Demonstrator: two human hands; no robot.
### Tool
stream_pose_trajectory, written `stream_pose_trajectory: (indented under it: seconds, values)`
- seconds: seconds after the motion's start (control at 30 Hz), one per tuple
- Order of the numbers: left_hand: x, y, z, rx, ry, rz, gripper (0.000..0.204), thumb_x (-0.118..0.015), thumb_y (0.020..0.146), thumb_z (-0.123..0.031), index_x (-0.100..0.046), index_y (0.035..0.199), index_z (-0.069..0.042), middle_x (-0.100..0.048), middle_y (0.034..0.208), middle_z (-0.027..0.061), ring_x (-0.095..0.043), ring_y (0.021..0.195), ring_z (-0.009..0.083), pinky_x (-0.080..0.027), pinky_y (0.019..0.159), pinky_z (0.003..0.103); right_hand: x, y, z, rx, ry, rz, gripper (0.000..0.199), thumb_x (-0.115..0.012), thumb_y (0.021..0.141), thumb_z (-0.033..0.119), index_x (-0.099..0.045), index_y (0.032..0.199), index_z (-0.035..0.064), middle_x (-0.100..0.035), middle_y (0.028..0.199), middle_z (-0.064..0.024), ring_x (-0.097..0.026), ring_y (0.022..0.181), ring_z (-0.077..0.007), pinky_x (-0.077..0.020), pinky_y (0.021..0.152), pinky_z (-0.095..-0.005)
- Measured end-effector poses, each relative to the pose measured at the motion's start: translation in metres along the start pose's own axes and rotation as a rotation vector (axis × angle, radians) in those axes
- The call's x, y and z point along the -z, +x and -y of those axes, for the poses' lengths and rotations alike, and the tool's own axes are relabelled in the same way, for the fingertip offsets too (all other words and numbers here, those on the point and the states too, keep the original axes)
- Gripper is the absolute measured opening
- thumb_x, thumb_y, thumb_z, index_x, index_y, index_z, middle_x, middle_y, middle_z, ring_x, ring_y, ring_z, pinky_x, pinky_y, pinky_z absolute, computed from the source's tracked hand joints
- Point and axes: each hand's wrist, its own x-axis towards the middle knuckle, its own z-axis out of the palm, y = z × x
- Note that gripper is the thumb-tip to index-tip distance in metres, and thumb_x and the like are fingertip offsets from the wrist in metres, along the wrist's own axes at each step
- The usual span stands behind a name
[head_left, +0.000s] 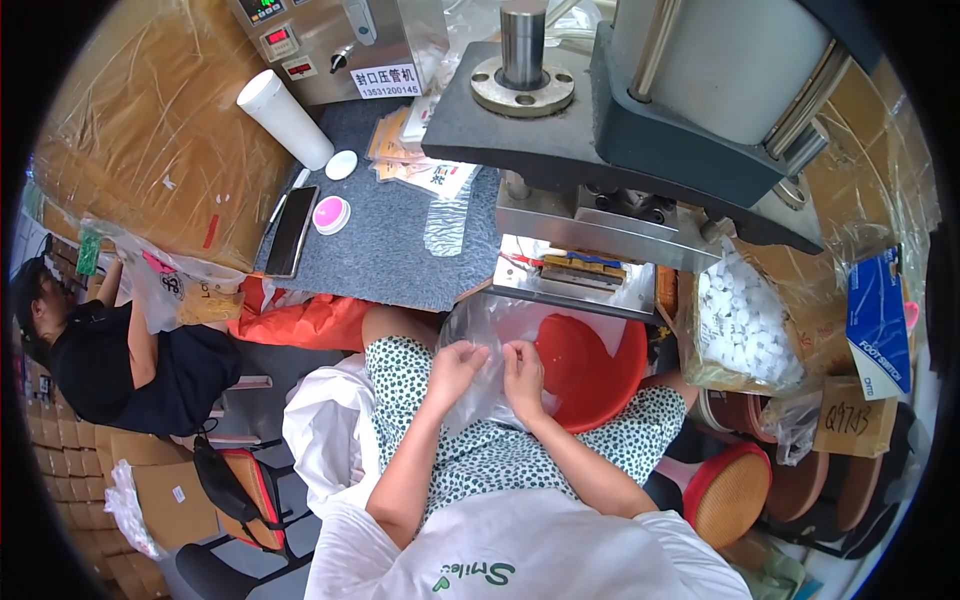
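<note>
- Presently pinching a soft, wrinkled, clear plastic bag (489, 390) with both bare hands, low over the lap.
- Left hand (458, 372) and right hand (524, 372) just beside each other, not touching; on each, thumb and forefinger tips closed together on the thin film. Too fine to tell: how many layers between the fingertips.
- Key relation, as judged: bag directly between the two pinches and in contact with both, so neither hand nearer. Film spread ahead of the fingertips toward the table edge and back below them toward the lap.
- Long axis of bag hard to read through the creases; seemingly fore-and-aft, crossing the line from hand to hand.
- Just right of the bag: round, glossy red plastic basin (632, 372), with right hand nearer to it and partly in front of its left side. Inside, against the far wall, a thin white sheet (604, 326).
- Ahead of the hands: blue-grey table top (385, 262). Ahead and to the right: heavy dark-grey metal press (560, 150), above a shiny steel plate (520, 262).
- Farther right, past the basin: brown cardboard carton (737, 380) full of small white pieces (745, 320).
</note>
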Motion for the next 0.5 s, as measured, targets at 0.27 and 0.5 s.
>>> stream_pose_trajectory:
  seconds: [0.27, 0.5]
  values:
    - [-0.01, 0.001, -0.009, 0.329, -0.932, 0.074, 0.031, -0.068, 0.102, -0.034, -0.068, 0.103, -0.003, -0.072, 0.097, 0.0055, -0.066, 0.087, 0.0135, -0.052, 0.08, 0.026, 0.006, 0.008, 0.012, -0.144, 0.386, 0.242, 0.018, -0.074, 0.096, 0.016, -0.066, 0.1, 0.0012, -0.069, 0.09, -0.0062, -0.063, 0.088, -0.0138, -0.0507, 0.079, -0.031]
    - [0.049, 0.007, 0.042, 0.239, -1.65, -0.046, 0.015, -0.06, 0.106, -0.023, -0.065, 0.104, -0.008, -0.07, 0.093, 0.0038, -0.069, 0.084, 0.0146, -0.059, 0.076, 0.028, 0.078, 0.015, 0.012, -0.02, 0.316, -0.35, 0.019, -0.064, 0.104, 0.018, -0.057, 0.093, 0.0044, -0.055, 0.088, -0.0009, -0.051, 0.086, -0.0116, -0.0437, 0.081, -0.0276]
